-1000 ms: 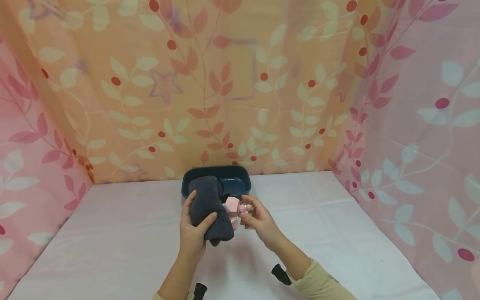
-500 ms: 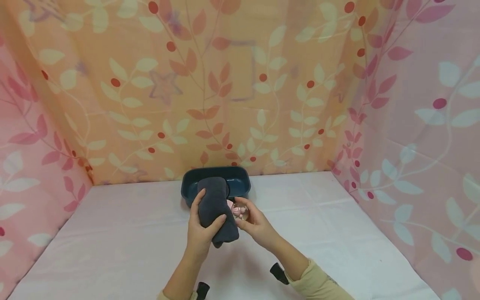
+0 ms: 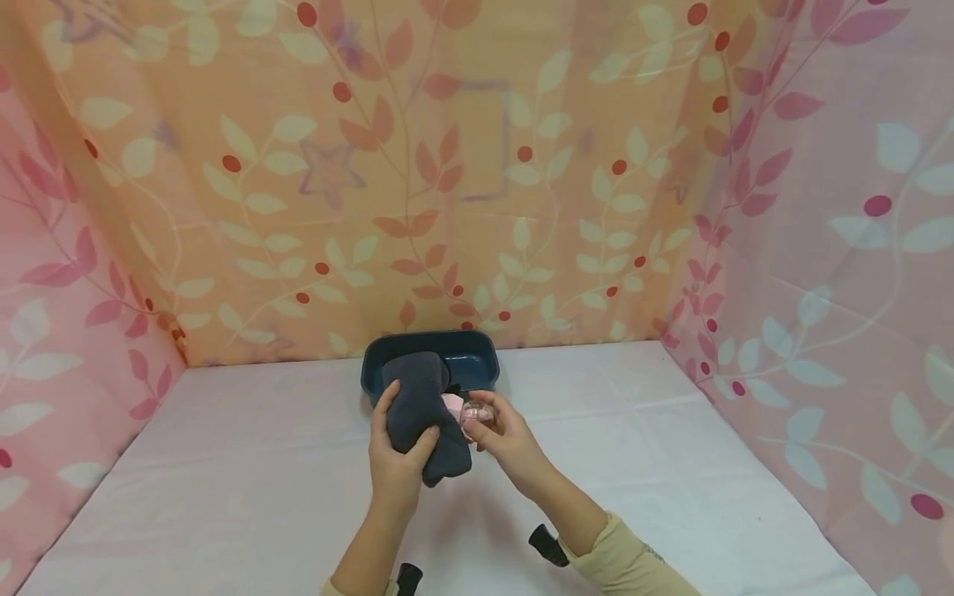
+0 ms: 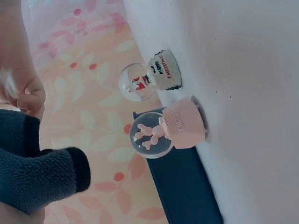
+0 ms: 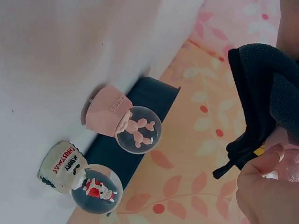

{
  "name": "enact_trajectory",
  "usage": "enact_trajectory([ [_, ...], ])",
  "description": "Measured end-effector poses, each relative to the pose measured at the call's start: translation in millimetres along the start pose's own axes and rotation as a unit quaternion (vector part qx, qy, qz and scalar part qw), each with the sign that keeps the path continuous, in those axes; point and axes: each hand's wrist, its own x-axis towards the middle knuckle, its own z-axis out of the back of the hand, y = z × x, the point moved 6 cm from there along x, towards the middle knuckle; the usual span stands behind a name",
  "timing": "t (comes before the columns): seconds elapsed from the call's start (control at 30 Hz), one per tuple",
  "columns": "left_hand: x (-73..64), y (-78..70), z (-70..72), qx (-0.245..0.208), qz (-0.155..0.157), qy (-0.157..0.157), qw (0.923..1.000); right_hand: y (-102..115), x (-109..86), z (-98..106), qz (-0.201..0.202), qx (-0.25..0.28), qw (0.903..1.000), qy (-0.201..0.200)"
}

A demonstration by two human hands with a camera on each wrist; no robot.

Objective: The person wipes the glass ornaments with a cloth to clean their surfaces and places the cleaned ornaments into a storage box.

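My left hand (image 3: 398,468) grips a folded dark grey fleece towel (image 3: 421,406), thumb on its near face. Just right of it, my right hand (image 3: 514,447) pinches a small pink snow globe (image 3: 477,414) by its clear dome. The globe's pink base touches or lies very near the towel's edge; the towel partly hides it. In the right wrist view, a second pink snow globe (image 5: 110,112) with a balloon-dog figure stands on the table. Beside it is a white "Merry Christmas" snow globe (image 5: 60,168). Hands and towel mostly hide that pair in the head view.
A dark blue plastic basin (image 3: 488,356) stands at the table's back edge, partly behind the towel. White cloth covers the table (image 3: 633,447). Floral curtains (image 3: 462,165) enclose the back and both sides. Black camera mounts (image 3: 547,546) sit at both wrists.
The towel went right over the held snow globe, then slid slightly back left, uncovering part of its pink base. My right fingers have turned the globe a little and moved slightly left.
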Motion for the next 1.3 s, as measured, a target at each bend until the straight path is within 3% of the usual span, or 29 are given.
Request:
enact_trajectory([
  [0.3,4.0,2.5,8.5,-0.104,0.024,-0.025,0.9939,-8,-0.4,8,-0.015,-0.004,0.9992,0.037],
  [0.5,5.5,-1.5,8.4,-0.142,0.004,0.018,0.9896,-4,-2.8,17,0.001,-0.004,1.0,0.0],
  [0.57,4.9,-2.6,6.4,-0.132,-0.002,0.041,0.9904,0,-3.8,16,0.015,-0.009,0.9998,-0.001],
  [0.73,3.1,0.4,-1.5,-0.054,0.008,0.079,0.9953,9,-7.0,9,0.064,-0.044,0.9969,0.01],
  [0.93,-1.2,2.5,-8.1,-0.011,0.003,0.072,0.9974,14,-7.6,5,0.104,-0.118,0.9874,0.008],
  [1.0,-2.4,2.1,-9.4,-0.004,-0.001,0.063,0.998,14,-7.3,5,0.093,-0.112,0.9893,0.01],
  [1.13,-1.9,1.8,-12.4,0.002,-0.007,0.048,0.9988,10,-6.4,4,0.037,-0.051,0.9975,0.032],
  [1.3,-2.8,3.6,-13.3,0.005,-0.02,0.018,0.9996,4,-3.1,1,-0.033,-0.015,0.9984,0.042],
])
